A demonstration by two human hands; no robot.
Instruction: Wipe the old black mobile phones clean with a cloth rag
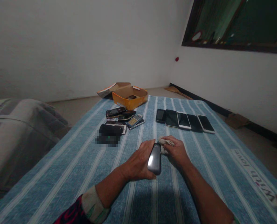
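A grey mobile phone (pixel 154 159) with a shiny back is gripped along its left side by my left hand (pixel 140 160), thumb at its near end. My right hand (pixel 177 151) pinches a crumpled whitish cloth (pixel 165 142) against or close beside the phone's far right edge. Both hands are just above the blue striped cloth (pixel 119 193) spread over the table. Beyond my right hand, several phones lie side by side in a row, a white-framed phone (pixel 184 120) in the middle. Ahead of my left hand is a loose pile with a keypad phone (pixel 135 120) on it.
An open orange cardboard box (pixel 130 100) with a dark item inside stands at the far end of the table. Part of the pile's near side is pixelated. A cloth-covered piece of furniture (pixel 19 133) is at left. White walls and a dark-framed window (pixel 236 46) lie beyond.
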